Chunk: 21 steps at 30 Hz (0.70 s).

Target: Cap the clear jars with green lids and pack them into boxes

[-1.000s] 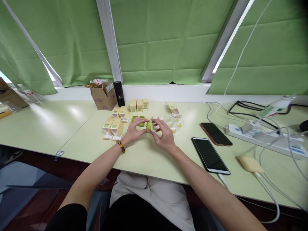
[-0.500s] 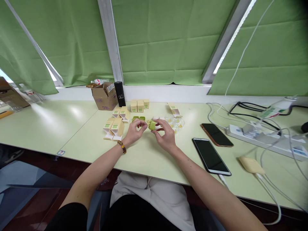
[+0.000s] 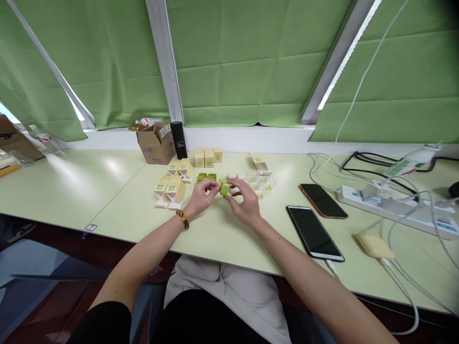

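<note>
The small green block [image 3: 224, 188] sits between my two hands, over the table [image 3: 211, 234], and it belongs to my right side: the fingers of my right hand [image 3: 247, 203] grip it from the right, forefinger above and thumb below. It looks squat, so I can make out no clear long axis. From my left hand [image 3: 201, 197] it lies just rightward of the bunched fingertips; these are drawn close together at its left edge, by a pale yellow bit [image 3: 221, 181], but I cannot tell whether they pinch anything. That narrow sideways gap matters most, I judge, with the right the nearer hand. Beyond my left fingers lie other green pieces [image 3: 207, 177]; past my right, clear pieces with yellow centres [image 3: 264, 183].
</note>
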Tool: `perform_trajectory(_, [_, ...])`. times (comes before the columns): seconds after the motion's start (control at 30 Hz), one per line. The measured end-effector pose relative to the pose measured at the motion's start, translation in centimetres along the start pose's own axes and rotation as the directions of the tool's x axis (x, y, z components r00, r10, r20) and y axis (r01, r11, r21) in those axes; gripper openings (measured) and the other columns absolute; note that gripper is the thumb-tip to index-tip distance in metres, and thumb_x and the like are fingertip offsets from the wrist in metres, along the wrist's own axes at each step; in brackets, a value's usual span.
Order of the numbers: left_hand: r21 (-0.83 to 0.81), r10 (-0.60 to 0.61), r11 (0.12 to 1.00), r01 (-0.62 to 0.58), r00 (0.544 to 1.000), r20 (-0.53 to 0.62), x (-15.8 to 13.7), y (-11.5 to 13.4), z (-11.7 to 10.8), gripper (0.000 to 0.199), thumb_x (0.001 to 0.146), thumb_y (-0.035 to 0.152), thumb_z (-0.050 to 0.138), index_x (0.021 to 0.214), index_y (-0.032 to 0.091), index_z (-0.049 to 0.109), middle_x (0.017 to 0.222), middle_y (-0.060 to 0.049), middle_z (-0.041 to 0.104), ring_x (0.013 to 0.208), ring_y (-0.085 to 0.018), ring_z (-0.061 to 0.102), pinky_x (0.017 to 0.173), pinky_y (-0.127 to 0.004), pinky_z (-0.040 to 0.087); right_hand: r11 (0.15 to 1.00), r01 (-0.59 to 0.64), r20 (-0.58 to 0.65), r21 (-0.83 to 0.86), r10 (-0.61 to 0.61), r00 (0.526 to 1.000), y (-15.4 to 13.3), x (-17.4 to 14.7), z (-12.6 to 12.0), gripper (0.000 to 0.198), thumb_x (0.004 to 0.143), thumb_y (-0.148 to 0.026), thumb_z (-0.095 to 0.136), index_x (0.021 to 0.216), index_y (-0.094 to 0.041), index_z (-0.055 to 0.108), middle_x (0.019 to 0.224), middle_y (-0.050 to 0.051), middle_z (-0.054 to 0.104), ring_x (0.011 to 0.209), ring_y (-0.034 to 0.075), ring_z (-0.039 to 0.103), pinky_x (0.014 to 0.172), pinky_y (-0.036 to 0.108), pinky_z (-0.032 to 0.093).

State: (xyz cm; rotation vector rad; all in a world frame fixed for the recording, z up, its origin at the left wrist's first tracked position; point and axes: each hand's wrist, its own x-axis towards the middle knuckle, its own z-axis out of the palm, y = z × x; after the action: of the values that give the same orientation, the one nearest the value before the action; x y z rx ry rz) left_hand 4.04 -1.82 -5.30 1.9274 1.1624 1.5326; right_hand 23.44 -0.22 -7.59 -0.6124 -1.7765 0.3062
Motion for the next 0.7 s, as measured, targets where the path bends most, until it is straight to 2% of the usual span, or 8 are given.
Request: perform_trajectory(0.7, [-0.085, -0.079, 0.993, 0.078, 0.997, -0.017, 0.05, 0.33, -0.51, 0.036, 0.095, 0.052, 0.07, 0.086, 0.017, 0.066, 0.078, -0.002, 0.061, 0.073, -0.014, 0.05, 0.07, -0.03, 0.04, 1.0, 0.0, -0.033, 0.007, 0.0, 0.999, 0.25, 0.08, -0.03, 0.042, 0.092, -0.027, 0.075, 0.133, -0.029, 0.066, 0.129, 0.011, 0.072, 0.097, 0.025, 0.072, 0.067, 0.039, 0.069])
